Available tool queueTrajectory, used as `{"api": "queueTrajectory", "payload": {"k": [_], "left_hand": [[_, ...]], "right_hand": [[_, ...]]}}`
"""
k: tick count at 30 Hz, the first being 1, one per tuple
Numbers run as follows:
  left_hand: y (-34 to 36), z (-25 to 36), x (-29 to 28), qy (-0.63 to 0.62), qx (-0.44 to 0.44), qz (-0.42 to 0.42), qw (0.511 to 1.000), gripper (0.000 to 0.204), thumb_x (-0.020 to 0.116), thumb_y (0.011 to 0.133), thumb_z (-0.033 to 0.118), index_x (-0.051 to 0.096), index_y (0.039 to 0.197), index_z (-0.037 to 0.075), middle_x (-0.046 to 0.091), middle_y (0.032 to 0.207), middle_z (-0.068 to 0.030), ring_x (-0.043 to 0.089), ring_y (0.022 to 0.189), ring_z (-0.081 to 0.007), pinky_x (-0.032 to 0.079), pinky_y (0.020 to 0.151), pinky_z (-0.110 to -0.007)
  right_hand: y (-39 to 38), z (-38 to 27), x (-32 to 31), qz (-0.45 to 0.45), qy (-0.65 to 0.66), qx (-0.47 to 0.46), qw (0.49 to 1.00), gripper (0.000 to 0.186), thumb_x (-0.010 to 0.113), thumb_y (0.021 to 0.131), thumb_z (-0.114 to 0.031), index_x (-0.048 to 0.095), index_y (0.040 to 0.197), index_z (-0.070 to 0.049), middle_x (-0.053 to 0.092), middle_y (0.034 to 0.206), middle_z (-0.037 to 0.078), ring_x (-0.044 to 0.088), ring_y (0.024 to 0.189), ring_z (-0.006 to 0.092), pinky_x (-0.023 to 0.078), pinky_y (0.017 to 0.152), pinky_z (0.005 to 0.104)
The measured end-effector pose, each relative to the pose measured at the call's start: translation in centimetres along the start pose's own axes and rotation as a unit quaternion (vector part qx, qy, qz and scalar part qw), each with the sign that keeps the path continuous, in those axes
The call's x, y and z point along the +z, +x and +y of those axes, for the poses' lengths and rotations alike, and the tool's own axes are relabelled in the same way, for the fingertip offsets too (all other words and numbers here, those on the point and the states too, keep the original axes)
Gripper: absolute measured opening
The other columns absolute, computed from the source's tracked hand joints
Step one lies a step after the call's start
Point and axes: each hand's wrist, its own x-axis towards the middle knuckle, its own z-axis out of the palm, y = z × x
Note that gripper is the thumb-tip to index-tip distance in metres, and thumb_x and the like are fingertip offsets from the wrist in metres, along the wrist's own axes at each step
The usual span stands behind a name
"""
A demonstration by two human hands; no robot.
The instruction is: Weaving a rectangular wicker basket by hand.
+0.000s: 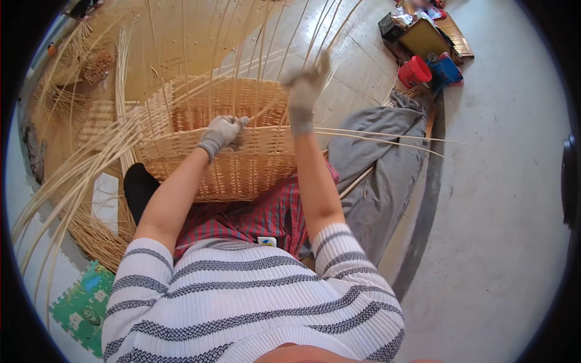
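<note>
A partly woven rectangular wicker basket (242, 163) rests against my lap, with tall upright stakes rising from its walls. My left hand (223, 134), in a pale work glove, is closed at the near rim, around a cane strand (263, 111) lying along it. To the right, my gloved right hand (305, 94) is raised above the rim and blurred by motion. The strand runs from beside my left hand up to my right hand, whose fingers appear closed on it. Long loose canes (91, 160) fan out leftward from the basket's left corner.
A grey cloth (378, 169) lies right of the basket, with two thin canes crossing it. Farther right stand a red bucket (414, 71) and a blue container (445, 69). Bundled cane (97, 242) and a green foam mat (85, 305) lie at left.
</note>
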Motion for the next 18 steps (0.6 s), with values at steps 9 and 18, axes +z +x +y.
{"api": "queueTrajectory", "payload": {"k": [9,18], "left_hand": [[0.0,2.8,0.8,0.203,0.092,0.115,0.968,0.055,0.083,0.085,0.053,0.068,0.098,0.002,0.075,0.095,-0.0141,0.070,0.061,-0.0209,0.056,0.049,-0.036],[-1.3,5.0,4.2,0.026,0.421,0.341,0.840,0.037,0.064,0.104,0.039,0.061,0.121,0.007,0.074,0.092,-0.0124,0.066,0.055,-0.0182,0.055,0.058,-0.032]], "right_hand": [[-10.9,-3.0,-5.5,0.156,0.011,0.010,0.988,0.039,0.047,0.112,-0.016,0.036,0.149,-0.009,0.055,0.078,0.005,0.057,0.064,0.0162,0.056,0.062,0.0350],[-8.6,-4.7,-15.3,0.306,0.012,0.185,0.934,0.036,0.066,0.102,-0.009,0.044,0.130,-0.012,0.071,0.103,0.008,0.073,0.089,0.0202,0.058,0.065,0.0277]]}}
